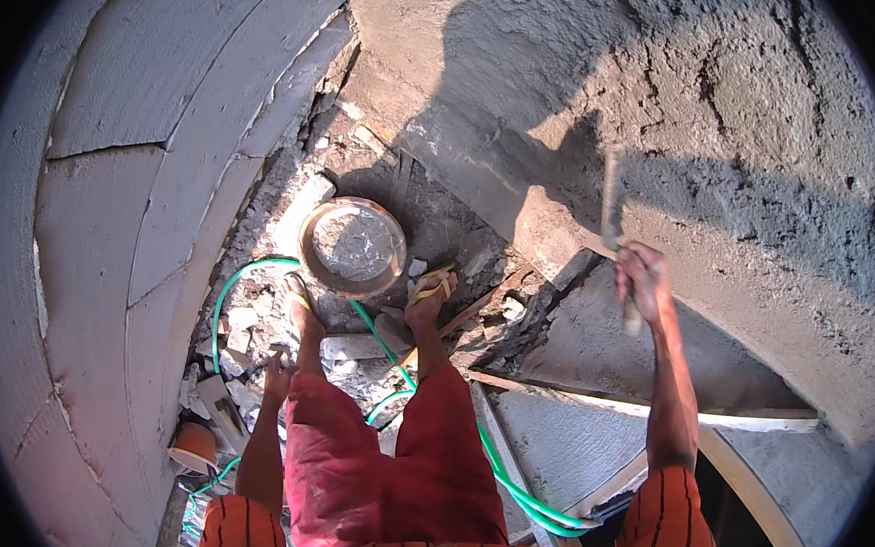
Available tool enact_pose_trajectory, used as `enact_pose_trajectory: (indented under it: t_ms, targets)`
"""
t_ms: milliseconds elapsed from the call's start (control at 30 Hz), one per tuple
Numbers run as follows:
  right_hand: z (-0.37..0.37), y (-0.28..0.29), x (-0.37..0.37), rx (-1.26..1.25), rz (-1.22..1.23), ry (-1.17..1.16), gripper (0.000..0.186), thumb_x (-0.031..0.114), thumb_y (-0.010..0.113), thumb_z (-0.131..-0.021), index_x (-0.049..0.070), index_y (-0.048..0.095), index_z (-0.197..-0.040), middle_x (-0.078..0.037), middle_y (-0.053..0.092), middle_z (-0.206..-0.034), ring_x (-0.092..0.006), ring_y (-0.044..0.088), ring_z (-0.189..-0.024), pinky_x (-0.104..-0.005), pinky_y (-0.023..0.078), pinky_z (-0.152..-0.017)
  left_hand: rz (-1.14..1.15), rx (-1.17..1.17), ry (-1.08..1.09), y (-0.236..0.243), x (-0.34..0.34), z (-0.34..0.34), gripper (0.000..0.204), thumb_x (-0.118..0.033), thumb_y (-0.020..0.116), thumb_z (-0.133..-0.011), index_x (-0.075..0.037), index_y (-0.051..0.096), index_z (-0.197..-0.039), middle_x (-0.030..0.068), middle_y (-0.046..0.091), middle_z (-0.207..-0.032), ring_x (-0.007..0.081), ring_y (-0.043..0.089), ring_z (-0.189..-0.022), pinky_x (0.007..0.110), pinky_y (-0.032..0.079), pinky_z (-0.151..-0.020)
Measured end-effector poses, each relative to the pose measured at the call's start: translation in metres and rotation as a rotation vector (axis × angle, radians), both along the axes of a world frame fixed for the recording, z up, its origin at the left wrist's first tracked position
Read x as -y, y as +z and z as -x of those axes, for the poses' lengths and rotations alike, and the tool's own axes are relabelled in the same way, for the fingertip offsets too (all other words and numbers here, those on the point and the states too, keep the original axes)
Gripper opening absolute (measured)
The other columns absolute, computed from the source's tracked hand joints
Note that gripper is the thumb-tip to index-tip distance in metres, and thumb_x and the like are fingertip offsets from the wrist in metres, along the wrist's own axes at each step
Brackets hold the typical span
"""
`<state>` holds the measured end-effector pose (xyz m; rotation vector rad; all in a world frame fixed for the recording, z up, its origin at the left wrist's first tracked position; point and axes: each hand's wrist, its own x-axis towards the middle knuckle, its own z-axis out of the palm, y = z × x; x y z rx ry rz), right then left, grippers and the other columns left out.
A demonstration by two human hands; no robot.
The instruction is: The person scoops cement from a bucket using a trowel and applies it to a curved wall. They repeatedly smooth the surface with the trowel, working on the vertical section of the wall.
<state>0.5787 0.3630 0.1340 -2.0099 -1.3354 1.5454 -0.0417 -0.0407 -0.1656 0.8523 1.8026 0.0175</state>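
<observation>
My right hand (639, 281) is wrapped round a long, pale hand tool (611, 194), held upright and smeared by motion, in front of the rough cement-plastered surface (749, 102) at upper right; whether it touches that surface I cannot tell. My left hand (280, 364) hangs beside my left leg with its fingers loosely apart, holding nothing that shows, over broken rubble (239, 317). A round, shallow metal pan (388, 255) with a pale crust inside lies just beyond my sandalled feet (432, 285).
A curved wall of grey slabs (100, 223) rises on the left. A green hose (500, 473) loops round my feet. An orange container (194, 439) sits at lower left. Wooden battens (600, 402) and flat concrete pieces (557, 441) lie at right, beside a dark gap at lower right.
</observation>
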Motion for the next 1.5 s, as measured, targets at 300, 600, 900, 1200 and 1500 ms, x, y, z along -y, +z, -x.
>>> enact_pose_trajectory:
  t_ms: [300,600,900,1200,1500]
  targets:
    - [-0.02,0.067,0.162,0.324,0.417,-0.248,0.015,0.015,0.059,-0.092,0.004,0.058,-0.083,0.0,0.054,-0.065,-0.0074,0.052,-0.055,-0.023,0.045,-0.049,0.226,0.48,0.788,-0.107,-0.161,-0.09,0.081,-0.03,0.065,-0.086,-0.023,0.016,-0.15,0.0124,0.039,-0.143,0.0341,0.039,-0.127,0.048,0.034,-0.1]
    - [0.076,-0.111,0.207,0.519,0.203,0.323,0.025,0.024,0.065,-0.087,0.004,0.055,-0.097,-0.01,0.065,-0.079,-0.0242,0.065,-0.07,-0.0363,0.051,-0.063,0.23,0.698,0.975,-0.169,-0.182,-0.093,0.009,-0.012,0.056,-0.084,-0.004,0.055,-0.089,0.0048,0.056,-0.072,0.0187,0.056,-0.065,0.03,0.052,-0.067]
    - [0.195,-0.383,0.109,0.691,-0.303,0.809,0.029,0.035,0.057,-0.089,0.007,0.06,-0.093,-0.015,0.066,-0.081,-0.0326,0.067,-0.083,-0.0443,0.055,-0.07,0.03,0.477,0.594,-0.076,-0.252,-0.178,0.044,-0.003,0.054,-0.079,-0.001,0.039,-0.12,0.0099,0.052,-0.084,0.0199,0.056,-0.063,0.034,0.056,-0.057]
    - [0.24,-0.304,0.127,0.378,0.088,0.811,0.041,0.041,0.059,-0.083,0.018,0.063,-0.116,-0.017,0.068,-0.092,-0.036,0.066,-0.087,-0.0477,0.052,-0.08,0.105,0.516,0.76,0.003,-0.23,-0.125,0.028,0.003,0.049,-0.077,0.003,0.048,-0.105,0.0103,0.053,-0.088,0.0211,0.059,-0.067,0.035,0.057,-0.056]
    - [0.289,-0.187,0.145,0.475,-0.099,0.921,0.038,0.045,0.057,-0.085,0.015,0.064,-0.107,-0.014,0.069,-0.086,-0.0347,0.067,-0.08,-0.0502,0.051,-0.072,0.044,0.552,1.052,0.12,-0.187,-0.079,0.04,0.006,0.049,-0.078,-0.003,0.047,-0.117,0.0081,0.056,-0.094,0.0135,0.053,-0.065,0.03,0.052,-0.054]
